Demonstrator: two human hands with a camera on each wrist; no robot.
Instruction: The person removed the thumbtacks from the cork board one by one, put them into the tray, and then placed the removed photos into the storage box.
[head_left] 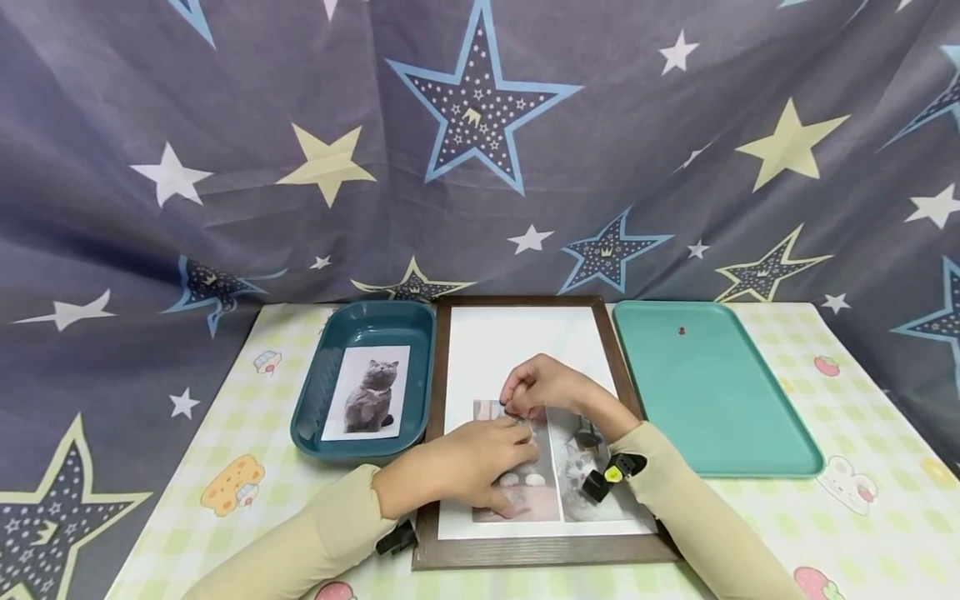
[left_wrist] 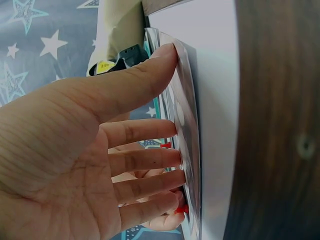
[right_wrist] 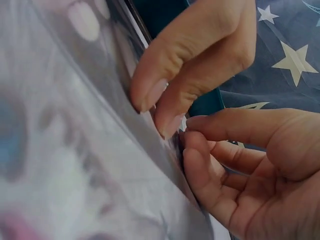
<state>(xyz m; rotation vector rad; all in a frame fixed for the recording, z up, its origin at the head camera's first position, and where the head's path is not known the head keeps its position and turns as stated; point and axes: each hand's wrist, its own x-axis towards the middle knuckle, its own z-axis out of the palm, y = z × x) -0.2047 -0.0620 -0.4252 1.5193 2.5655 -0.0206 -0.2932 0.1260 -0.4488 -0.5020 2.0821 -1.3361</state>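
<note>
My left hand (head_left: 480, 458) presses flat on a photo (head_left: 536, 504) with its fingers straight. This photo lies on the white board (head_left: 525, 346) inside a brown wooden frame (head_left: 547, 551). At the photo's top edge, my right hand (head_left: 547, 385) pinches a red push pin (left_wrist: 182, 209) between thumb and fingers; its tip is hidden. Another photo (head_left: 581, 483), showing a light-furred cat, lies to the right, partly under my right wrist. A second red push pin (left_wrist: 165, 145) shows between the left fingers in the left wrist view.
At the left stands a dark teal tray (head_left: 307, 417) holding a photo of a grey cat (head_left: 371, 392). To the right lies a green tray (head_left: 720, 392) with one red push pin (head_left: 682, 331) on it. A star-patterned curtain (head_left: 637, 125) hangs behind the table.
</note>
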